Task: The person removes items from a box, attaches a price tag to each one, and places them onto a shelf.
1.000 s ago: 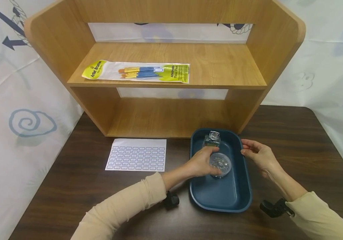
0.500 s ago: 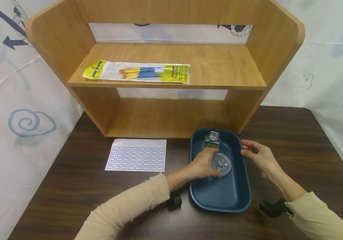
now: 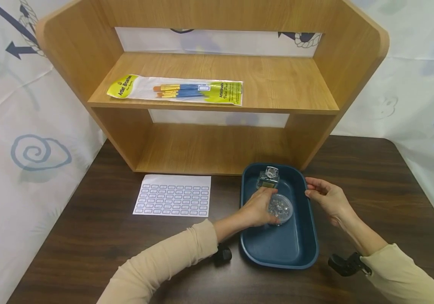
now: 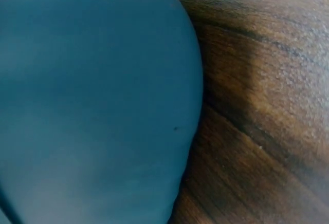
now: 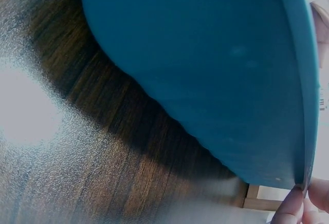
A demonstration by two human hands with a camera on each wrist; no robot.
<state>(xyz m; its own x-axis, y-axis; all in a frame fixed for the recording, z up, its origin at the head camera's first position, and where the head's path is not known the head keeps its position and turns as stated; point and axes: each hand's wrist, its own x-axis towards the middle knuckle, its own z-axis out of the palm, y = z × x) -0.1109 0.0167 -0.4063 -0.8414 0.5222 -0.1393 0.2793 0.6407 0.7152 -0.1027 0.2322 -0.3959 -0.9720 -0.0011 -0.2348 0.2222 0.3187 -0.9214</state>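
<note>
A round clear container (image 3: 282,208) with small shiny bits inside sits in the blue tray (image 3: 277,259). My left hand (image 3: 257,209) reaches over the tray's left rim and holds the container from its left side, thumb at the near edge. Just behind it stands a small glass bottle (image 3: 268,177) with a clear cap. On the tray's right rim, my right hand (image 3: 328,198) pinches the edge; in the right wrist view its fingertips (image 5: 290,203) meet at that rim. Only the tray's outer wall (image 4: 103,90) and the table show in the left wrist view.
A wooden shelf unit (image 3: 217,150) stands at the back, right behind the tray. On its upper board lies a packet of artist brushes (image 3: 176,90). A sheet of labels (image 3: 173,196) lies on the dark table (image 3: 87,236) left of the tray.
My left hand and forearm have shifted slightly to the right at the round container. The right hand stays on the tray rim. The head view has tilted a little.
</note>
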